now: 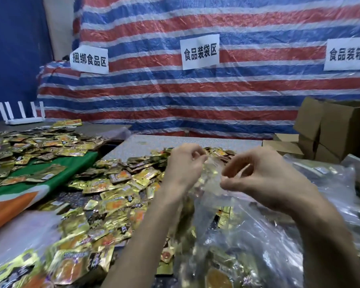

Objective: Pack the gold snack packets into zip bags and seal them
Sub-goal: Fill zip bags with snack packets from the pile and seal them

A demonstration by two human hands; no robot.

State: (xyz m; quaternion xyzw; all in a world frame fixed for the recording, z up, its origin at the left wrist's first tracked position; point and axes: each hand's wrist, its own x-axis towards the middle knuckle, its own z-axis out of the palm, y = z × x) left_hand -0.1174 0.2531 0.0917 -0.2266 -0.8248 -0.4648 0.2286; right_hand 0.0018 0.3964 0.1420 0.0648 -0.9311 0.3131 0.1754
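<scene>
The person is holding a soft clear plastic zip bag [211,180] up in front of the body, above the grey speckled table [175,142]. The left hand [183,163] is pinching the bag's top edge with curled fingers at its left corner. The right hand [258,175] is pinching the same edge between thumb and forefinger on its right side. I think the hands are stretching the mouth between them because the zip strip must lie straight before it can be pressed closed.

Below the hands the bag is hanging down, and small shiny gold foil snack packets [223,215] are showing through its wall, so the filling seems to be done. To the left of the bag and under it, a big loose heap of the same packets is lying. To the right of the bag a pile of other transparent plastic bags [330,183] is waiting, and behind those, brown cardboard boxes [341,125] are standing.

The bag is blurred and almost invisible, so I cannot tell whether the zip is already partly closed, nor how many packets are inside. Its lower part is hard to separate from the heap.
</scene>
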